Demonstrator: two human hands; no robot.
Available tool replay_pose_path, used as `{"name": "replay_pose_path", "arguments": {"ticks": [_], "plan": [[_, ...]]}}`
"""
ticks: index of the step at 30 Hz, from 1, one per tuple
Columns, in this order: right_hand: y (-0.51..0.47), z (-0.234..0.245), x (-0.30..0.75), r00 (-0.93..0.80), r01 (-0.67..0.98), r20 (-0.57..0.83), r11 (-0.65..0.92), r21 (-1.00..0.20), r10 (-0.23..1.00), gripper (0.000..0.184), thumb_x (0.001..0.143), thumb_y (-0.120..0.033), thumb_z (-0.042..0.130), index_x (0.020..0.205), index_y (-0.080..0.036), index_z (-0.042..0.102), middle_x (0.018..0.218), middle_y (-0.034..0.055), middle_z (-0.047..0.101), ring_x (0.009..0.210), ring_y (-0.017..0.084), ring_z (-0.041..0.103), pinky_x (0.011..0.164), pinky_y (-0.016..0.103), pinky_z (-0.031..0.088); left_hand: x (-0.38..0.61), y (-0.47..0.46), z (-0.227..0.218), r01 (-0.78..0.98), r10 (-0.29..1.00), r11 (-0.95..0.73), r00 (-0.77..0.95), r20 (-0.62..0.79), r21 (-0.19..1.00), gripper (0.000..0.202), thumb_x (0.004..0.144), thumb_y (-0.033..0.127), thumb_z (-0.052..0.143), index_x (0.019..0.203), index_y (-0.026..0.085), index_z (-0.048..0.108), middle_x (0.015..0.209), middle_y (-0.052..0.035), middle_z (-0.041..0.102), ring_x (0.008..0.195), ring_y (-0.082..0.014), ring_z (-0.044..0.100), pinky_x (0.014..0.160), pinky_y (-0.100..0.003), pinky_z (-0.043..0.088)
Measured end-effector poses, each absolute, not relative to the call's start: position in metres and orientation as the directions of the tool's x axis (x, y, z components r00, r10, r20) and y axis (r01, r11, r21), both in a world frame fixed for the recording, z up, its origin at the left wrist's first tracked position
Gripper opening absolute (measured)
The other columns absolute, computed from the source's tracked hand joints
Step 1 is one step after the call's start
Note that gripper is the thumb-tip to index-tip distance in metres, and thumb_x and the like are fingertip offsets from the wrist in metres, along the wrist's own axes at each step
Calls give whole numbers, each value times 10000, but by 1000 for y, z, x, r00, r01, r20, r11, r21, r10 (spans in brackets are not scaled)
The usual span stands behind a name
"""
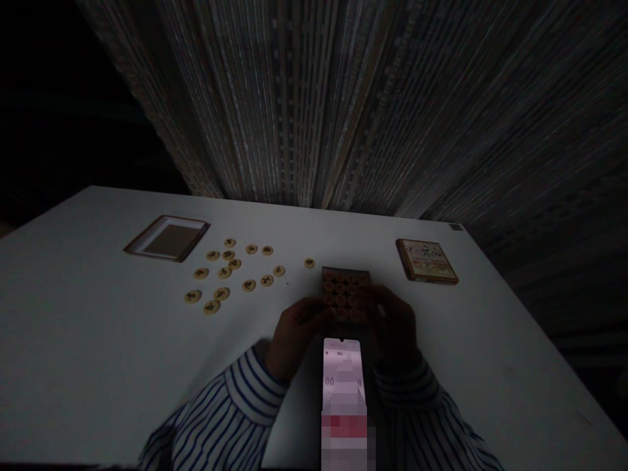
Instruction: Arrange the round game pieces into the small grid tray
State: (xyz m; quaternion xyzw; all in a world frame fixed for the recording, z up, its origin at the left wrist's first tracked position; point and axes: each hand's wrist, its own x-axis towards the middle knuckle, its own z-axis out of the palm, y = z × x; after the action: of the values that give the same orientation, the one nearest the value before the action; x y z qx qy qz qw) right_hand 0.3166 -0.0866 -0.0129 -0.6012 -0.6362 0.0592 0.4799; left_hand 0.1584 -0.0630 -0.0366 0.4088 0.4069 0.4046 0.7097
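A small open box (345, 269) stands in front of me, filled with rows of round Chinese chess pieces (340, 288) with reddish markings. At its lower left corner, my left hand (298, 330) is closed, thumb and fingers pressed together on the edge. My right hand (395, 320) curls around the right side, its fingers reaching over the rim and the right-hand pieces. Both hands are in deep shadow, and the exact fingertip contact is partly hidden. Just below the box, between my forearms, a phone (342, 373) glows with its screen lit.
Several loose Chinese chess pieces (224, 273) with dark characters lie scattered on the white table (122, 353) at left. An open, shallow box lid or tray (169, 238) sits behind them. A flat printed box (428, 260) is at right. A curtain (304, 98) hangs beyond the far edge.
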Motion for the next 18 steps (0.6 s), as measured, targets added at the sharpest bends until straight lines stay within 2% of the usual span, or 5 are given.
{"name": "replay_pose_path", "arguments": {"ticks": [9,18], "plan": [[-86,-7,321,212,702,593,301,-646,777,133,806,-245,531,760,-170,632,640,16,656,569,120,601,518,216,491,159,-64,-41,-243,891,359,377,-254,901,220,684,297,685,821,127,662,730,-34,663,666,-131,599,642,-260,478],[-87,-8,317,14,647,633,476,-596,774,80,792,-165,563,823,-184,634,730,27,675,637,119,627,558,208,513,161,-65,-44,-305,875,362,438,-208,881,292,763,328,611,981,140,665,963,-93,695,884,-210,640,836,-363,494]]}}
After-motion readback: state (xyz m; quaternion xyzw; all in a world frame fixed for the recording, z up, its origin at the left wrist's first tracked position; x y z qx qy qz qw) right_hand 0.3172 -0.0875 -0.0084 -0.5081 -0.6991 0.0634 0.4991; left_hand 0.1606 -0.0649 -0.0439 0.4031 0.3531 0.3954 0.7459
